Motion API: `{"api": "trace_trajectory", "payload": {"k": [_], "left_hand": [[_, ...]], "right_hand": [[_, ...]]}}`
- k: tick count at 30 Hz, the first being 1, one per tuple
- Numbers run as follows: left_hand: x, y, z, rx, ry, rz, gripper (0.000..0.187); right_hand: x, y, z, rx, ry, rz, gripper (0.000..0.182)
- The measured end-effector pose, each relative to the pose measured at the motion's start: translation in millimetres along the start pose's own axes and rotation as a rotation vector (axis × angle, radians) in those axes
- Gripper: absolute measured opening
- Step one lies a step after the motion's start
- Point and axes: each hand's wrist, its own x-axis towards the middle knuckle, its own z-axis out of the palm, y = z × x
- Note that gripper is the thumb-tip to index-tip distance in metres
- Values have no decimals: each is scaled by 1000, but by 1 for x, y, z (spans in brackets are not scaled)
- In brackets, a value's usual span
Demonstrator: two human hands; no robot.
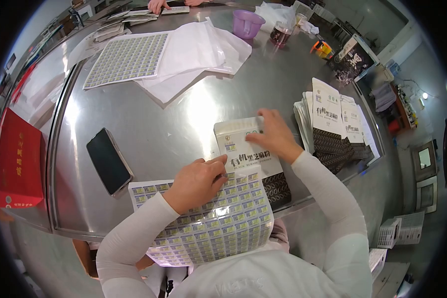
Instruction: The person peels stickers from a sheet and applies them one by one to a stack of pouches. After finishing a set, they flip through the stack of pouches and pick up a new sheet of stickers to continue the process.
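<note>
A white and black printed pouch (251, 159) lies flat on the metal table in front of me. A small sticker shows near its upper left corner. My right hand (273, 133) rests on the top right of the pouch, its fingers apart. A sheet of small labels (218, 223) overlaps the lower pouch and hangs over the table's near edge toward my lap. Over the sheet's top edge is my left hand (198, 181), its fingers curled together beside the pouch; whatever they pinch is too small to make out.
Stacked pouches (328, 119) stand at the right. A phone (109, 161) and a red box (20, 161) are at the left. Farther back are another label sheet (129, 57), white paper (188, 54), a purple basket (247, 24), a jar (280, 34) and another person's hands (159, 5).
</note>
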Motion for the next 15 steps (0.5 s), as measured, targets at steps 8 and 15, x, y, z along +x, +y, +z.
{"api": "trace_trajectory", "payload": {"k": [8,15], "left_hand": [[3,-1,-2,-64,-32,-15,15],[-1,14,-23,-136,39,-43,18]], "right_hand": [[2,32,-5,374,55,3,27],[24,93,-131,604,237,10,4]]}}
